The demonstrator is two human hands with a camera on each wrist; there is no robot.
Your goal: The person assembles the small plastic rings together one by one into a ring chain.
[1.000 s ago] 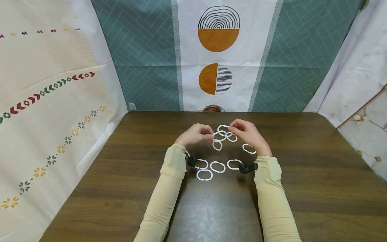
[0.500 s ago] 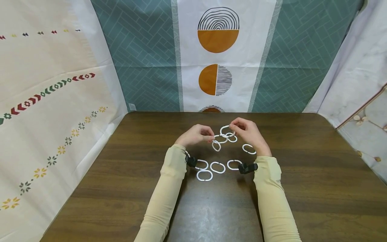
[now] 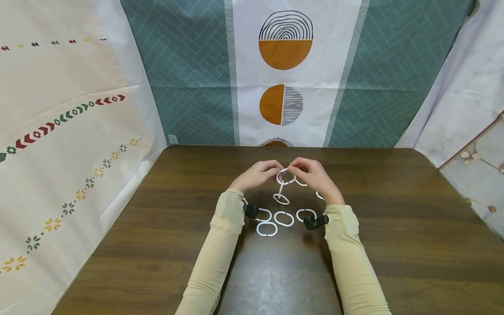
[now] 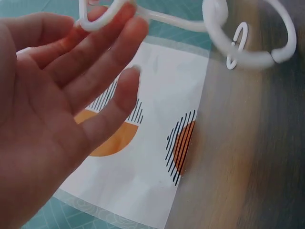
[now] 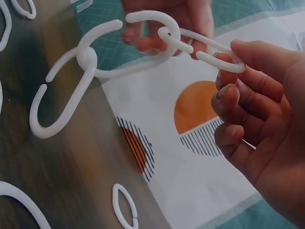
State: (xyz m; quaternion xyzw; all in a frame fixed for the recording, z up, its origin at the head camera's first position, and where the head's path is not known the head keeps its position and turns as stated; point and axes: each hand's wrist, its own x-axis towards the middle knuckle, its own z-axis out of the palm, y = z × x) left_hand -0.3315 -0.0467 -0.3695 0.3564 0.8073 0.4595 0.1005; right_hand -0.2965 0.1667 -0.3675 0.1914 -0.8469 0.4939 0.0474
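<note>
In the head view my left hand [image 3: 257, 175] and right hand [image 3: 313, 176] are close together above the table. Between them is a short chain of white plastic links with small gaps. The right wrist view shows my right thumb and fingers pinching one end link [image 5: 221, 59]. That link passes through a middle link [image 5: 114, 72], from which an end link [image 5: 62, 102] hangs. Behind the middle link are my left fingertips. The left wrist view has my left fingers at a white link [image 4: 97, 21] near the top edge; part of this grip is cut off.
Loose white links lie on the brown table [image 3: 157, 245]: one link [image 3: 267, 229] with another link [image 3: 284, 218] beside it, and a further link [image 3: 305, 214] near the right wrist. Another link [image 3: 301, 182] lies behind the right hand. A patterned cloth [image 3: 285, 105] hangs behind the table.
My right hand has moved left and come close to my left hand. The chain, spread out sideways earlier, now hangs lower beneath the hands, and one link stays behind at the right.
</note>
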